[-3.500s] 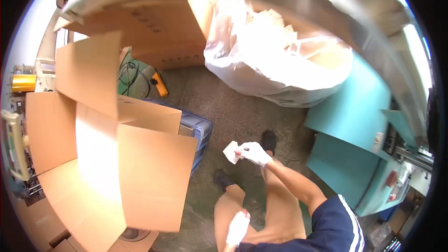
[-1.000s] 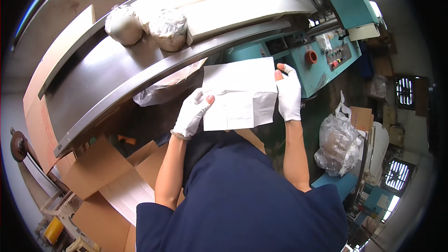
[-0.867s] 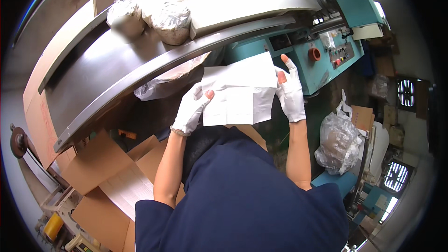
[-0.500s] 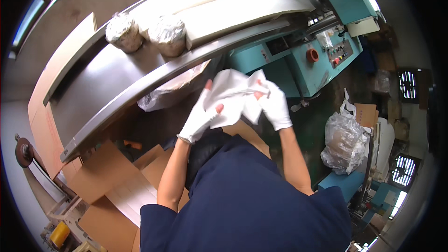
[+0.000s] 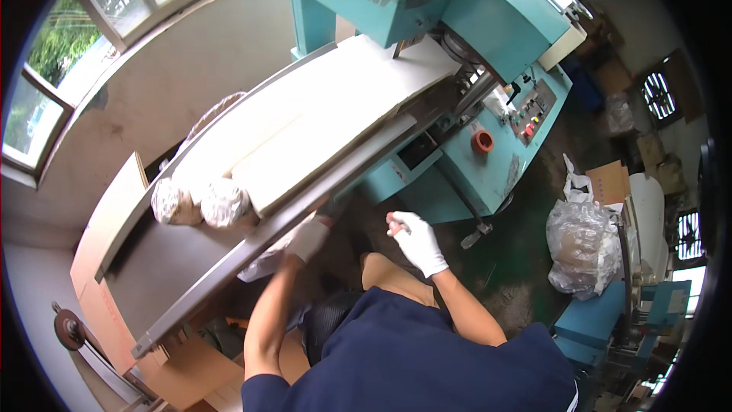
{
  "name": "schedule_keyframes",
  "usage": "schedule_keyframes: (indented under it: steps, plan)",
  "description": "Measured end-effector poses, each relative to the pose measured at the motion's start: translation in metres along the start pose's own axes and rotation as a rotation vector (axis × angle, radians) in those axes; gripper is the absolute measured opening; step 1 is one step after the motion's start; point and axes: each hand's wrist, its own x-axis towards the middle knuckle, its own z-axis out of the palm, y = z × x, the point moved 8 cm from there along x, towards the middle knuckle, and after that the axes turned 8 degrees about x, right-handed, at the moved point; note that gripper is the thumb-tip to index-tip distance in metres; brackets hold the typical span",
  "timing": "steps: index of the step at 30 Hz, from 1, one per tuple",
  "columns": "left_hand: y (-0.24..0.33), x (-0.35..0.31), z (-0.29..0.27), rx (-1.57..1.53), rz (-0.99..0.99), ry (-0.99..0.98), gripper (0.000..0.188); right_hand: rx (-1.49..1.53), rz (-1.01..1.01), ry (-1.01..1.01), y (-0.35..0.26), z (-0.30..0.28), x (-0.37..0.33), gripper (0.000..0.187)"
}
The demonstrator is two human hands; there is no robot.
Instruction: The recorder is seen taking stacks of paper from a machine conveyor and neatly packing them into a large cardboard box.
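Both hands wear white gloves that leave some fingertips bare. My left hand (image 5: 309, 238) is just below the front edge of the metal table (image 5: 221, 282). Its fingers are smeared by motion and partly hidden, so its grip does not show. In front of my body, my right hand (image 5: 418, 243) hovers with its fingers curled inward and nothing visible in them. Long white sheets (image 5: 320, 130) lie along the table. Two lumpy bundles in crinkled wrapping, a left one (image 5: 174, 202) and a right one (image 5: 224, 202), rest at their near left end.
A teal machine (image 5: 503, 30) stands at the table's far end, with a control panel (image 5: 534, 114) and a reddish-brown ring-shaped object (image 5: 482, 142). Clear plastic bags (image 5: 583, 248) are heaped at right. Cardboard (image 5: 187, 374) lies at lower left, near a wheel (image 5: 70, 329).
The white sheet that both hands held is no longer seen in them. My hands have moved apart, the left toward the table edge and lower. The view has shifted, showing more window and machine.
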Motion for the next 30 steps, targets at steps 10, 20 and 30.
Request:
schedule_keyframes:
  steps: [10,20,30]
  plan:
    - [0.304,0.117,-0.194,0.605,0.456,0.805,0.024,-0.123,-0.585,0.265,-0.145,-0.046,0.173,0.043]
    - [0.288,0.124,-0.175,0.724,0.406,0.676,0.031,-0.173,-0.750,0.070,-0.154,-0.039,0.204,0.033]
    - [0.279,0.111,-0.181,0.749,0.439,0.675,0.031,-0.347,-0.829,-0.042,-0.159,-0.037,0.212,0.023]
